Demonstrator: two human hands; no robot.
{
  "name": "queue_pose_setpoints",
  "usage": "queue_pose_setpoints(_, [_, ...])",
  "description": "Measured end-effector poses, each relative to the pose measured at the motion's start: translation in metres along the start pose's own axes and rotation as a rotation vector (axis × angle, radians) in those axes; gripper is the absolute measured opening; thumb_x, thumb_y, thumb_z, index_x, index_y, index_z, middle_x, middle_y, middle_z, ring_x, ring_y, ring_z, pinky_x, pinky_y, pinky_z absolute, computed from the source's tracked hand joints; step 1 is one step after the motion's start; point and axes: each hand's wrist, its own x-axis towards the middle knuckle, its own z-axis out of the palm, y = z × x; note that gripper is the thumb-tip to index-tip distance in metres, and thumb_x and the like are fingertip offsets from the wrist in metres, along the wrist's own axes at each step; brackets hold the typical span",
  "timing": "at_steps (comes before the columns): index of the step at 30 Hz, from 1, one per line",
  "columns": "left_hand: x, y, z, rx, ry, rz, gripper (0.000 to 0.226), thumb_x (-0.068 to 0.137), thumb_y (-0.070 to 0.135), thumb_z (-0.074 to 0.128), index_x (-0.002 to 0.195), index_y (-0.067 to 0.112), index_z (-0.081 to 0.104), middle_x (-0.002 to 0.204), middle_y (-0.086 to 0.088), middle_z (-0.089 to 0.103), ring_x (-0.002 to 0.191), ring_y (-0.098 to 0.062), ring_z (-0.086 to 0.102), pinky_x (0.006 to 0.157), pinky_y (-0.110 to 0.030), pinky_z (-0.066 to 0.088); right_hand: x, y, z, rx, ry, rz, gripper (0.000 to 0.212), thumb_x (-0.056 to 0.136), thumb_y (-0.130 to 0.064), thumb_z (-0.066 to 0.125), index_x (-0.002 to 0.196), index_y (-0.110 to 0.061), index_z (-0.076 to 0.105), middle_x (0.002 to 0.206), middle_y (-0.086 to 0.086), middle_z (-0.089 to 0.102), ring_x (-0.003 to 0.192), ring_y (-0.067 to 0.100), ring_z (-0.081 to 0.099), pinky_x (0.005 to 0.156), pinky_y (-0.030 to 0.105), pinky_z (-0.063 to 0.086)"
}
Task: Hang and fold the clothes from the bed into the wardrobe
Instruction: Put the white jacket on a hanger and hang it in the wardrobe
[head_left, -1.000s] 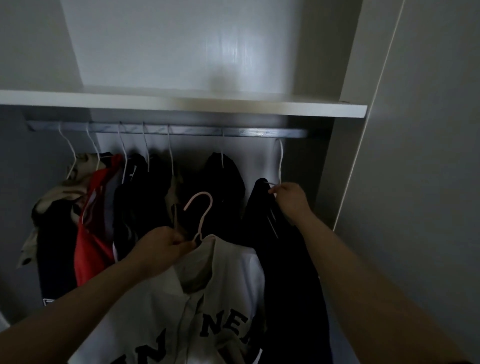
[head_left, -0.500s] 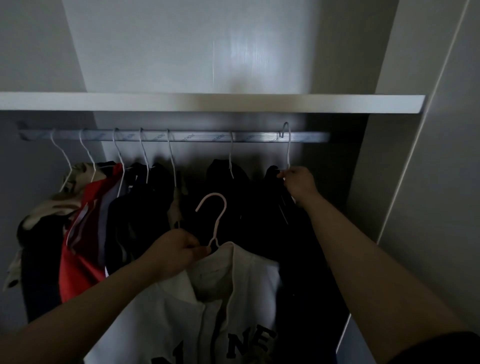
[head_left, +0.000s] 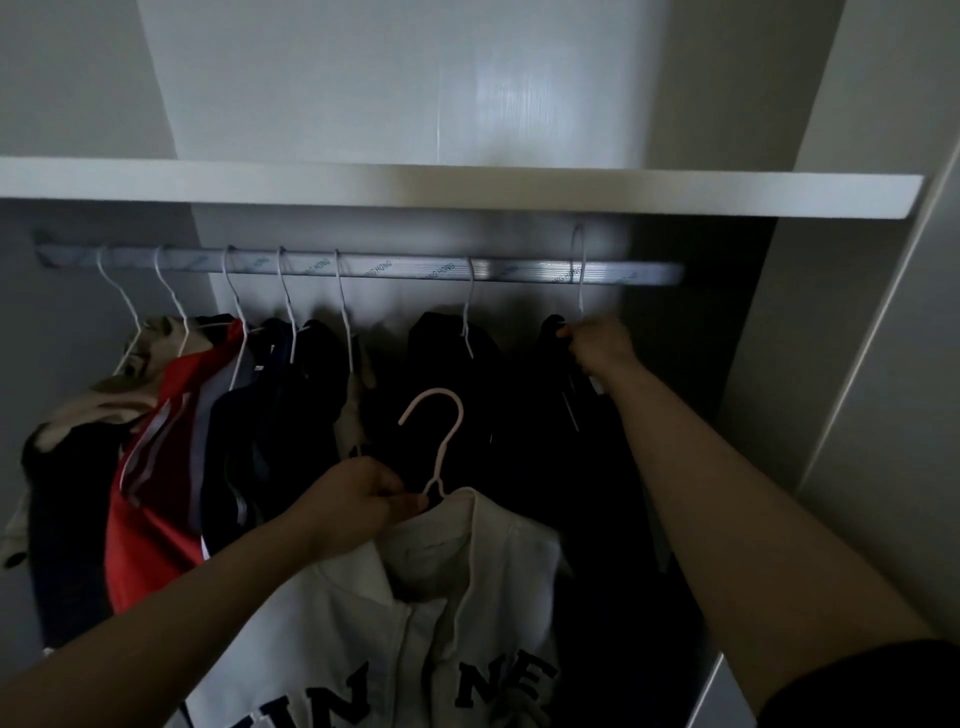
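Note:
My left hand (head_left: 358, 501) grips the neck of a pink hanger (head_left: 439, 441) that carries a white shirt (head_left: 415, 623) with dark letters, held below the wardrobe rail (head_left: 395, 267). The hanger's hook is free of the rail. My right hand (head_left: 597, 345) grips the top of a dark garment (head_left: 571, 467) whose white hanger hook (head_left: 579, 270) sits on the rail at its right end.
Several hung clothes fill the rail's left part, among them a red garment (head_left: 150, 499) and dark ones (head_left: 270, 415). Another dark garment (head_left: 447, 384) hangs in the middle. A white shelf (head_left: 467, 189) runs above the rail. The wardrobe's side panel (head_left: 810, 364) stands at right.
The view has tilted up and closed in on the rail. My right hand has lifted with the dark garment's hanger, whose hook now sits over the rail. My left hand keeps the white shirt's hanger.

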Motion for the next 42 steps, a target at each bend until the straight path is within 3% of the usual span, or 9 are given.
queue_pose_setpoints(4, [-0.004, 0.001, 0.0, 0.039, -0.014, 0.015, 0.046, 0.085, 0.038, 0.066, 0.042, 0.029, 0.056, 0.041, 0.01, 0.044, 0.043, -0.001, 0.041, 0.053, -0.025, 0.034, -0.01, 0.024, 0.013, -0.041, -0.088, 0.128, 0.03, 0.095, -0.01, 0.048, 0.112, 0.009, 0.064, 0.093, 0.021, 0.059, 0.065, 0.026, 0.053, 0.055, 0.028, 0.038])
queue_pose_setpoints(8, [-0.008, 0.002, -0.003, 0.03, -0.003, 0.013, 0.045, 0.084, 0.04, 0.067, 0.044, 0.024, 0.056, 0.044, 0.008, 0.046, 0.048, -0.005, 0.046, 0.056, -0.027, 0.037, -0.021, 0.023, 0.006, -0.104, -0.032, 0.1, 0.035, 0.096, -0.019, 0.047, 0.108, 0.008, 0.065, 0.111, 0.027, 0.065, 0.103, 0.037, 0.063, 0.081, 0.032, 0.048])
queue_pose_setpoints(14, [-0.03, 0.007, -0.009, 0.032, -0.027, 0.034, 0.047, 0.087, 0.037, 0.065, 0.047, 0.016, 0.049, 0.047, 0.003, 0.041, 0.05, -0.01, 0.044, 0.055, -0.026, 0.033, -0.073, 0.006, -0.007, -0.219, 0.049, 0.094, 0.044, 0.094, -0.023, 0.053, 0.129, 0.004, 0.049, 0.135, 0.024, 0.05, 0.123, 0.035, 0.05, 0.094, 0.029, 0.041])
queue_pose_setpoints(22, [-0.092, 0.019, -0.037, -0.183, -0.12, 0.003, 0.058, 0.088, 0.032, 0.065, 0.037, 0.024, 0.038, 0.043, 0.009, 0.041, 0.047, -0.007, 0.043, 0.052, -0.022, 0.032, -0.192, -0.016, -0.019, -0.202, 0.187, 0.085, 0.031, 0.093, -0.015, 0.053, 0.118, 0.004, 0.055, 0.117, 0.022, 0.061, 0.106, 0.032, 0.059, 0.068, 0.022, 0.035])
queue_pose_setpoints(29, [-0.179, 0.021, -0.052, -0.262, -0.167, 0.032, 0.058, 0.089, 0.034, 0.064, 0.041, 0.023, 0.032, 0.046, 0.002, 0.034, 0.046, -0.013, 0.037, 0.054, -0.025, 0.027, -0.311, -0.05, -0.032, -0.21, 0.224, 0.15, 0.039, 0.093, -0.019, 0.056, 0.127, -0.001, 0.053, 0.124, 0.015, 0.06, 0.115, 0.03, 0.056, 0.08, 0.023, 0.038])
queue_pose_setpoints(32, [-0.212, 0.029, -0.057, -0.247, -0.19, 0.04, 0.057, 0.088, 0.033, 0.064, 0.042, 0.02, 0.033, 0.048, -0.003, 0.034, 0.048, -0.014, 0.036, 0.055, -0.029, 0.027, -0.361, -0.063, -0.043, -0.231, 0.248, 0.161, 0.014, 0.092, -0.018, 0.055, 0.096, -0.005, 0.052, 0.091, 0.012, 0.054, 0.091, 0.029, 0.057, 0.061, 0.02, 0.026])
queue_pose_setpoints(34, [-0.231, 0.035, -0.058, -0.234, -0.189, 0.058, 0.058, 0.088, 0.032, 0.064, 0.041, 0.019, 0.033, 0.047, -0.002, 0.032, 0.047, -0.014, 0.034, 0.055, -0.029, 0.027, -0.391, -0.072, -0.05, -0.213, 0.28, 0.175, 0.012, 0.091, -0.017, 0.055, 0.091, -0.007, 0.051, 0.081, 0.006, 0.05, 0.078, 0.026, 0.052, 0.055, 0.022, 0.023])
queue_pose_setpoints(38, [-0.269, 0.05, -0.064, -0.227, -0.186, 0.068, 0.057, 0.089, 0.031, 0.063, 0.043, 0.02, 0.032, 0.048, -0.003, 0.032, 0.048, -0.015, 0.034, 0.055, -0.03, 0.027, -0.443, -0.08, -0.065, -0.139, 0.325, 0.175, 0.023, 0.091, -0.015, 0.058, 0.106, 0.003, 0.058, 0.095, 0.018, 0.064, 0.091, 0.033, 0.061, 0.061, 0.027, 0.035])
queue_pose_setpoints(42, [-0.309, 0.068, -0.063, -0.214, -0.185, 0.06, 0.05, 0.089, 0.029, 0.062, 0.048, 0.017, 0.037, 0.049, -0.005, 0.034, 0.049, -0.017, 0.035, 0.055, -0.03, 0.028, -0.48, -0.077, -0.081, -0.081, 0.301, 0.201, 0.029, 0.092, -0.018, 0.057, 0.119, -0.008, 0.057, 0.094, -0.001, 0.058, 0.093, 0.022, 0.06, 0.07, 0.021, 0.038])
